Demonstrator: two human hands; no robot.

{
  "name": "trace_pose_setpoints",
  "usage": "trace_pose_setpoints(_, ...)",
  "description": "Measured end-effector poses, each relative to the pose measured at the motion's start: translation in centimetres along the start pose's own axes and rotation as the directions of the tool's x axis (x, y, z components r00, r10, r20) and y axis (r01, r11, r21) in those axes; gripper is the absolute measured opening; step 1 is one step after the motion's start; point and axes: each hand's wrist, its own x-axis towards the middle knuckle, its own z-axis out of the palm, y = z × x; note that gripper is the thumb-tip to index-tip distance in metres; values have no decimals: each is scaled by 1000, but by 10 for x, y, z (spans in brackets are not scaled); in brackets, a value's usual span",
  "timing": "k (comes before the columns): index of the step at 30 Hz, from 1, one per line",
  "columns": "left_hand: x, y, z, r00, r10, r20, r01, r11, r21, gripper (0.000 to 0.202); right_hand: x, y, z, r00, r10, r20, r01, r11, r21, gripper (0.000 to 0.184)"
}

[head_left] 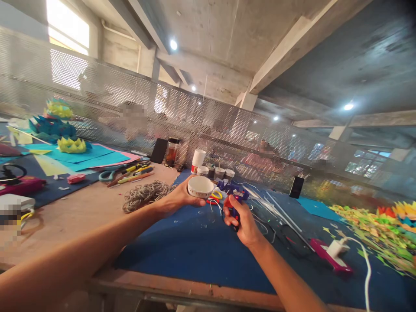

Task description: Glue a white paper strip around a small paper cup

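**Glue gun aimed at a small white cup, both held above the blue mat**

The right hand [246, 224] is closed around the grip of a blue plastic glue gun [234, 193], with a finger by its red trigger. The grip runs down into the fist. The barrel's long axis lies roughly level across the view, and the nozzle points left towards a short white cup [200, 187].

The left hand [177, 198] clasps this cup from the left side, fingers curled around its wall. The cup is round and squat, with a faint patterned band around its side. Its round face is tilted up towards the camera; I cannot tell whether that face is the mouth or the base. The cup and the nozzle are just beside each other, and contact is not clear.

Both things hang above a dark blue, felt-like mat [191, 251] spread over a worn wooden table [81, 216]. A loose tangle of grey twine [144, 194] lies just left of the left hand.

Farther back stand a dark-lidded clear jar [171, 152] holding something brown, a white bottle [198, 160] with a red base, and a row of small cups [216, 172] whose contents are too small to make out. Behind them runs a perforated metal screen [211, 125]. At the right, jagged yellow, green and orange paper cut-outs [383, 232] are heaped, and a white plug sits in a pink power strip [331, 256].
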Motion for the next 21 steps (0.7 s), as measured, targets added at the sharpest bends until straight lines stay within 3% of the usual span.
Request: trace_pose_setpoints(21,0,5,3,999,-22,-27,23,999,36,75,-2,-7,-2,999,-47,10,48,976,-212,40)
